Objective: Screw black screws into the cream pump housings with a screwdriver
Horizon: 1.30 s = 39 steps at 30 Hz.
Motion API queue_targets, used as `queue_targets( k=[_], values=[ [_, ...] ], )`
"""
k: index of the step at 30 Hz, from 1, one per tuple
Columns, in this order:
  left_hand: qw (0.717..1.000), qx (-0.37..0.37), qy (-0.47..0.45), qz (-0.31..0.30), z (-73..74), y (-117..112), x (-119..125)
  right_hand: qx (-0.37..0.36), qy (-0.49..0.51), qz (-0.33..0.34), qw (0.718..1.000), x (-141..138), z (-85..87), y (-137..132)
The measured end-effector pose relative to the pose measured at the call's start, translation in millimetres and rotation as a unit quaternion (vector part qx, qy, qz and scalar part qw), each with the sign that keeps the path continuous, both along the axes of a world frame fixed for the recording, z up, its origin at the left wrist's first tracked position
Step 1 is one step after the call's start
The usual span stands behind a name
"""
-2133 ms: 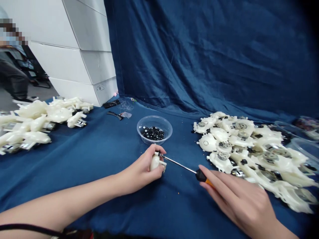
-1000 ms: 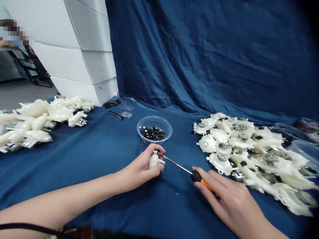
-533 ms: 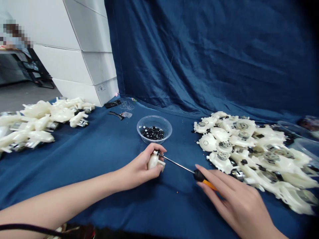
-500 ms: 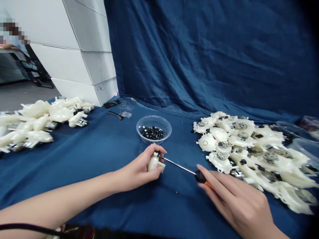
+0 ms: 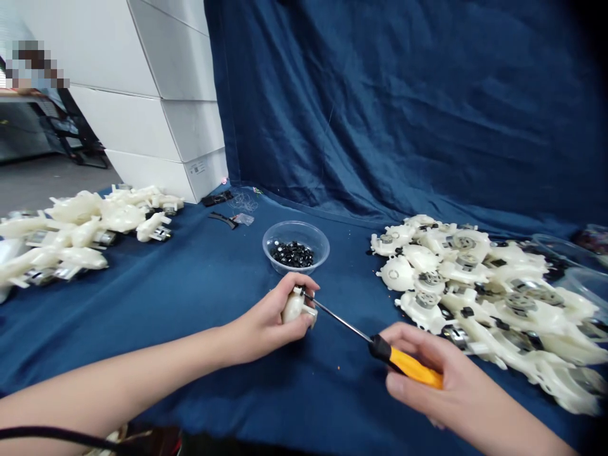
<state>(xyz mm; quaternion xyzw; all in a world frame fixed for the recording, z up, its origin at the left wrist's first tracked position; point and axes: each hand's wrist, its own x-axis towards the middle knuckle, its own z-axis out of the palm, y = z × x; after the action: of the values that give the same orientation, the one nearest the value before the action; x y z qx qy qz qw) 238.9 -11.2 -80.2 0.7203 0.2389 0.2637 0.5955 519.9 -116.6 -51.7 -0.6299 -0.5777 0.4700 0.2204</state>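
Note:
My left hand (image 5: pixel 268 323) is closed around a small cream plastic housing (image 5: pixel 293 308) with a black piece at its top. In my right hand (image 5: pixel 437 373) is a screwdriver (image 5: pixel 413 367) with a yellow and black handle; the fingers lie loosely around the handle. Its thin metal shaft slants up to the left, and the tip meets the housing near the black piece. Exactly what the tip sits in is too small to see. Just beyond my left hand stands a clear plastic bowl (image 5: pixel 322 253) holding many small black parts (image 5: pixel 292 254).
Cream plastic assemblies with metal motors lie heaped at the right (image 5: pixel 475 272) and at the left (image 5: pixel 80 234). White boxes (image 5: pixel 142 120) are stacked behind the left heap. Clear containers (image 5: pixel 584 285) stand at the far right. A person (image 5: pixel 38 76) is in the left background.
My right hand's fingers have shifted and opened around the handle, uncovering its yellow part. The left hand keeps its hold on the housing. The view has shifted slightly.

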Motion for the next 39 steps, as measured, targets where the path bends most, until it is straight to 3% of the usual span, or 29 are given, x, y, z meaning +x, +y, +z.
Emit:
queue_targets(
  k=[1, 2, 4, 5, 6, 7, 9, 11, 12, 13, 15, 17, 19, 20, 21, 22, 24, 25, 26, 27, 29, 31, 32, 34, 39],
  values=[
    [1.000, -0.001, -0.003, 0.002, 0.2, 0, 0, 0.126, -0.077, -0.005, 0.989, 1, -5.5, -3],
    [1.000, 0.010, -0.003, 0.003, 0.1, -1, 0, 0.255, -0.163, -0.010, 0.953, 3, -11.5, -6],
    [0.998, 0.056, 0.004, 0.005, -0.7, -4, 0, 0.448, -0.307, 0.006, 0.839, 7, -22.5, -10],
    [0.997, 0.078, 0.005, 0.007, -1.4, -5, -1, 0.501, -0.343, 0.026, 0.794, 9, -26.2, -10],
    [0.996, 0.092, 0.003, 0.009, -2.2, -7, -2, 0.523, -0.351, 0.052, 0.775, 11, -28.3, -10],
    [0.995, 0.099, 0.001, 0.008, -3.0, -8, -2, 0.519, -0.332, 0.078, 0.784, 13, -28.4, -10],
    [0.995, 0.101, -0.006, 0.002, -4.5, -9, -3, 0.432, -0.246, 0.109, 0.861, 14, -23.0, -6],
    [0.992, 0.128, -0.009, 0.005, -5.4, -8, -3, 0.232, -0.136, 0.105, 0.957, 13, -12.5, -2],
    [0.988, 0.154, -0.011, 0.007, -5.7, -8, -3, 0.102, -0.072, 0.092, 0.988, 12, -6.8, 0],
    [0.983, 0.185, -0.014, 0.009, -5.9, -7, -3, -0.023, -0.005, 0.074, 0.997, 11, -1.6, 1],
    [0.970, 0.243, -0.024, 0.004, -6.3, -5, -3, -0.195, 0.099, 0.041, 0.975, 11, 5.0, 3],
    [0.962, 0.271, -0.030, 0.005, -7.0, -3, -2, -0.223, 0.122, 0.036, 0.966, 11, 5.1, 3],
    [0.968, 0.250, -0.031, 0.016, -7.6, -2, -2, -0.109, 0.047, 0.049, 0.992, 14, -0.5, 1],
    [0.973, 0.226, -0.032, 0.020, -7.8, -1, -2, -0.001, -0.016, 0.056, 0.998, 16, -4.5, -1],
    [0.979, 0.203, -0.032, 0.021, -7.7, -1, -2, 0.130, -0.093, 0.060, 0.985, 18, -8.7, -3],
    [0.981, 0.191, -0.031, 0.020, -7.3, -1, -2, 0.267, -0.175, 0.064, 0.946, 22, -12.9, -5],
    [0.976, 0.214, -0.029, 0.015, -5.7, -2, -3, 0.473, -0.308, 0.085, 0.821, 28, -19.5, -9],
    [0.971, 0.237, -0.026, 0.014, -4.6, -3, -3, 0.526, -0.338, 0.096, 0.774, 30, -21.7, -10],
    [0.965, 0.260, -0.023, 0.013, -3.3, -4, -2, 0.545, -0.342, 0.105, 0.758, 30, -23.2, -11],
    [0.961, 0.276, -0.022, 0.013, -2.0, -5, -2, 0.533, -0.321, 0.110, 0.775, 29, -24.0, -12],
    [0.956, 0.293, -0.026, 0.014, 0.8, -6, -2, 0.412, -0.225, 0.105, 0.877, 22, -24.0, -12],
    [0.947, 0.319, -0.040, 0.014, 3.5, -6, -2, 0.178, -0.095, 0.082, 0.976, 11, -22.0, -10],
    [0.942, 0.332, -0.048, 0.015, 4.7, -6, -2, 0.056, -0.028, 0.069, 0.996, 6, -20.0, -9],
    [0.938, 0.342, -0.059, 0.023, 6.2, -4, -3, -0.113, 0.075, 0.049, 0.990, 0, -13.8, -6],
    [0.934, 0.355, -0.048, -0.005, 7.6, -1, -6, -0.282, 0.169, 0.008, 0.944, 15, 7.4, 2]
  ],
)
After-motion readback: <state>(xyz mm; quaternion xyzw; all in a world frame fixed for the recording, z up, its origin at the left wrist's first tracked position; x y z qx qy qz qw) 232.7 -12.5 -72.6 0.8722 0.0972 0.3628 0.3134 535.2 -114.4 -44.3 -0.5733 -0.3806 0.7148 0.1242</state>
